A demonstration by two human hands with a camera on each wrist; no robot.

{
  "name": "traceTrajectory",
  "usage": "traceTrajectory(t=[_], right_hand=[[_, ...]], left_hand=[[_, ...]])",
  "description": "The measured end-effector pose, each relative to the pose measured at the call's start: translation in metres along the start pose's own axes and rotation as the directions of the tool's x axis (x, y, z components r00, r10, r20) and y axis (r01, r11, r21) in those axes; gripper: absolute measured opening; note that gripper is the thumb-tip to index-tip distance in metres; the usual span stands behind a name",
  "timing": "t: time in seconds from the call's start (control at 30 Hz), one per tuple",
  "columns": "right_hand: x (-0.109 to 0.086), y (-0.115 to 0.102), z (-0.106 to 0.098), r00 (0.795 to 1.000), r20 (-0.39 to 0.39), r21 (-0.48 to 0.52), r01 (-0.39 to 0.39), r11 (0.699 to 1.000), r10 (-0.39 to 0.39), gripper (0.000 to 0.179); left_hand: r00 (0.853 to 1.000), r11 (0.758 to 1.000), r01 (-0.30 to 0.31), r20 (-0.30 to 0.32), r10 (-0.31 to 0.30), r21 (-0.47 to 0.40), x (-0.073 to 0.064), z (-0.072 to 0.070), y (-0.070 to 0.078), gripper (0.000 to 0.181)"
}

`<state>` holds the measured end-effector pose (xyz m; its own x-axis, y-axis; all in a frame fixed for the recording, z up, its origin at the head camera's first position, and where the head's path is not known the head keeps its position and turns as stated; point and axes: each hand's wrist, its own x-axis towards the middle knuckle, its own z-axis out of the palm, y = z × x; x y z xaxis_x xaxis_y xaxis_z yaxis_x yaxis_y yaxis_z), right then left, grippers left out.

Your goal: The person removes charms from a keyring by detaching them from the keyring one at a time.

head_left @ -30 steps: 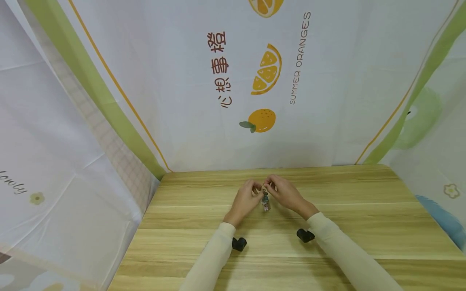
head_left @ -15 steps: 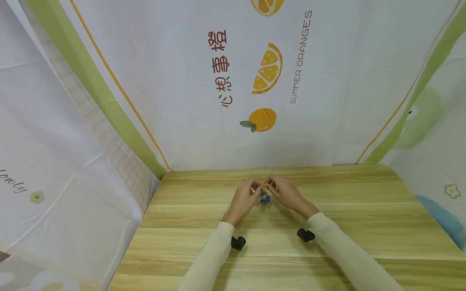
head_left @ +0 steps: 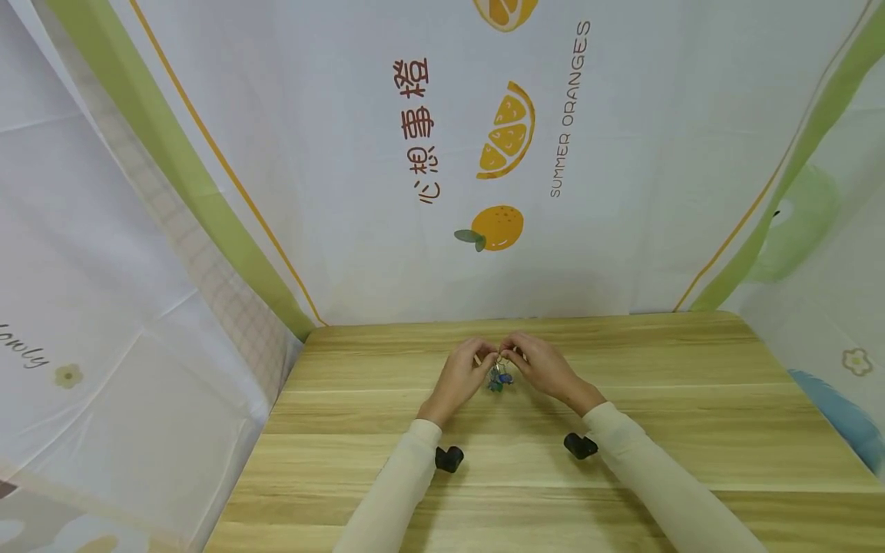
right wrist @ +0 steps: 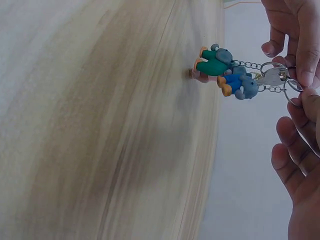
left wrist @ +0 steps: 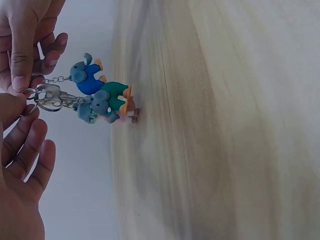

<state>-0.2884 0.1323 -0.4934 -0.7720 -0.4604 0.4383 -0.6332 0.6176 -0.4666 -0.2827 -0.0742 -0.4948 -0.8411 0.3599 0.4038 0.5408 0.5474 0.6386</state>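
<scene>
My left hand [head_left: 459, 378] and right hand [head_left: 542, 365] meet fingertip to fingertip above the table. Between them they pinch the metal rings [left wrist: 49, 102] of a keychain. A key [right wrist: 274, 77] hangs from the rings, with other keys partly hidden behind it. Small elephant figurines dangle on short chains: one in blue [left wrist: 90, 79], one in green [right wrist: 212, 64], a pale teal one [left wrist: 86, 113] and a pinkish one mostly hidden. In the left wrist view the left hand [left wrist: 22, 190] is lower; in the right wrist view the right hand [right wrist: 302, 185] is lower.
Beneath the hands lies a wood-grain table [head_left: 505, 507]. A white cloth printed with oranges [head_left: 498, 228] hangs behind its far edge, and more printed cloth hangs at both sides. Black wrist devices [head_left: 449, 459] sit under the cream sleeves.
The dangling figurines have turned: the blue one now shows in front and the pink one is hidden from the head view. Both hands stay nearly where they were, still pinching the rings.
</scene>
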Motion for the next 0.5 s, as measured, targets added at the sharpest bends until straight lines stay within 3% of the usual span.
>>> traceTrajectory(t=[0.13, 0.33, 0.5], right_hand=[[-0.0001, 0.0004, 0.0000, 1.000, -0.001, 0.010, 0.007, 1.000, -0.007, 0.007], [-0.0001, -0.0007, 0.0026, 1.000, -0.012, 0.010, 0.000, 1.000, 0.000, 0.006], [-0.0005, -0.0011, 0.0025, 1.000, -0.026, 0.028, -0.012, 1.000, 0.013, 0.006]], left_hand=[[1.000, 1.000, -0.013, 0.022, 0.013, -0.014, 0.0009, -0.0019, -0.0004, 0.016], [0.998, 0.999, 0.030, 0.057, -0.029, -0.020, 0.0014, -0.0047, 0.0013, 0.017], [0.996, 0.999, 0.026, 0.087, -0.023, -0.031, 0.0013, -0.0048, 0.0017, 0.019]])
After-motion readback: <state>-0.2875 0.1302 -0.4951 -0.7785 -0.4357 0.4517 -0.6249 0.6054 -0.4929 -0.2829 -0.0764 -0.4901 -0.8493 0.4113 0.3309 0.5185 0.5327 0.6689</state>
